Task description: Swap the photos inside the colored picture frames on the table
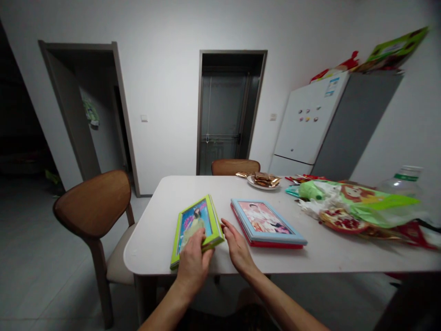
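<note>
A lime-green picture frame (188, 225) with a figure in a pale dress on a blue ground leans up at a tilt over the table's near left part. My left hand (193, 259) grips its lower right edge, fingers over the picture. Close by its right edge is my right hand (240, 250), fingers stretched out and nothing held; whether the fingertips touch the green edge I cannot tell. To the right of that hand, a light blue picture frame (263, 218) with a pinkish picture lies flat on top of a red frame (277, 245).
The white table (151, 230) has a plate of wrapped snacks (264, 180) at the back. On its right lie an opened pomegranate (342, 220), a green plastic bag (379, 207) and a clear bottle (404, 181). Wooden chairs stand left (96, 202) and behind (236, 167).
</note>
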Demonstrator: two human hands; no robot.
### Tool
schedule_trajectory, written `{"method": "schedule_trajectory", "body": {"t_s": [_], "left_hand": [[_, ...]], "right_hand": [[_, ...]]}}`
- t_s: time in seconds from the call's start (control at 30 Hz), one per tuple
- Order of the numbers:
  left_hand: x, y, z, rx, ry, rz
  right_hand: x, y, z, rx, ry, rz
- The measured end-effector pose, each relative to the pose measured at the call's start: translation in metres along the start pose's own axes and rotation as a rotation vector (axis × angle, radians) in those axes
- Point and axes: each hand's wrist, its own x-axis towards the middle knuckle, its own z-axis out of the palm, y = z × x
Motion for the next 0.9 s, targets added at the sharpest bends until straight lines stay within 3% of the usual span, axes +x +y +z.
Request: {"method": "schedule_trajectory", "body": {"t_s": [0.13, 0.2, 0.3, 0.5, 0.63, 0.9], "left_hand": [[0.015, 0.013, -0.02, -0.401, 0.227, -0.14], [0.017, 0.01, -0.026, -0.54, 0.255, -0.203], [0.011, -0.008, -0.028, -0.6, 0.209, -0.295], [-0.016, -0.047, -0.022, -0.156, 0.035, -0.345], [-0.026, -0.053, -0.02, 0.117, -0.069, -0.32], [-0.034, -0.062, -0.011, 0.361, -0.149, -0.162]], "right_hand": [[-0.001, -0.009, 0.021, -0.091, -0.109, -0.136], [-0.001, -0.006, 0.03, -0.195, -0.147, -0.224], [0.0, 0.004, 0.034, -0.369, -0.17, -0.287], [-0.003, 0.019, 0.023, -0.617, -0.199, -0.289], [-0.007, 0.017, 0.02, -0.705, -0.237, -0.297], [-0.011, 0.017, 0.018, -0.781, -0.26, -0.287]]}}
